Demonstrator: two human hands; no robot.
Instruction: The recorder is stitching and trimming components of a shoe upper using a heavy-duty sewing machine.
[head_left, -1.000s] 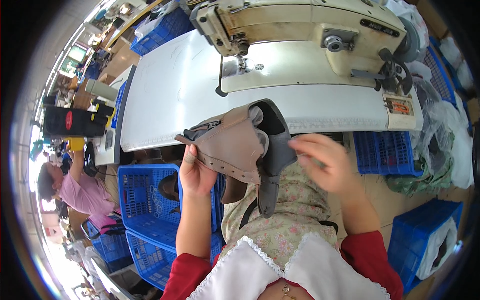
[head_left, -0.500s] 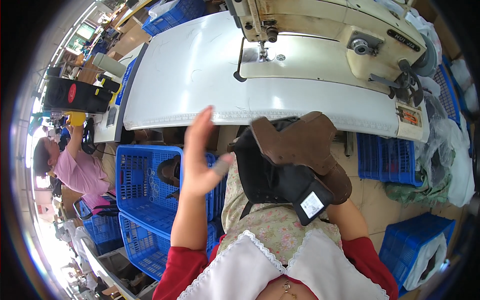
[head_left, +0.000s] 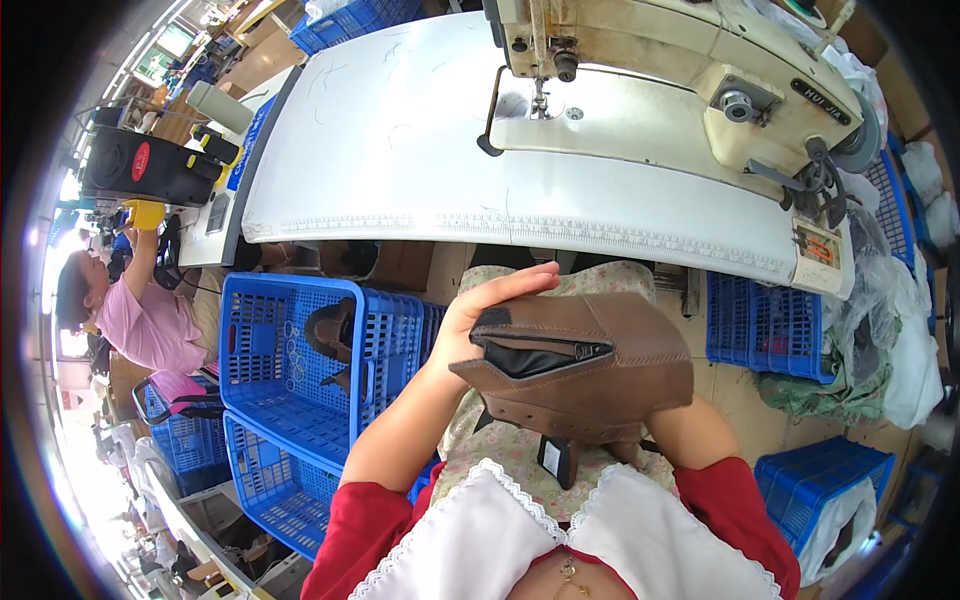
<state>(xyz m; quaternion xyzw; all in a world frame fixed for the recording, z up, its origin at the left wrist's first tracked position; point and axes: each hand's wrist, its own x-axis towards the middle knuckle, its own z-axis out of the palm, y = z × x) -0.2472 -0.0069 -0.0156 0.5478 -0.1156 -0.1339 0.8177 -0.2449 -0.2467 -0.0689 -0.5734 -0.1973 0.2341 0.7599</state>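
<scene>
A brown leather boot upper (head_left: pixel 640 350) is held over my lap, its zip opening facing up and black lining showing inside the slit. Along its left end lies my left hand (head_left: pixel 472 322), fingers stretched over the far edge and the palm against the leather; the thumb is hidden. At the right end my right forearm (head_left: pixel 697 435) goes in under the piece, which covers that hand's fingers. A black tab with a white label (head_left: pixel 552 458) hangs below the near edge.
A sewing machine (head_left: pixel 640 125) stands on the white table (head_left: pixel 400 170) ahead. Blue baskets (head_left: pixel 290 425) stack at my left, the top one with brown leather pieces (head_left: pixel 330 335) inside. More blue crates (head_left: pixel 765 325) and plastic bags stand right. A person in pink (head_left: pixel 160 320) works at far left.
The boot upper has turned from its black lining and white label to its brown zip side. My left hand, raised and open before, has come down onto its left end.
</scene>
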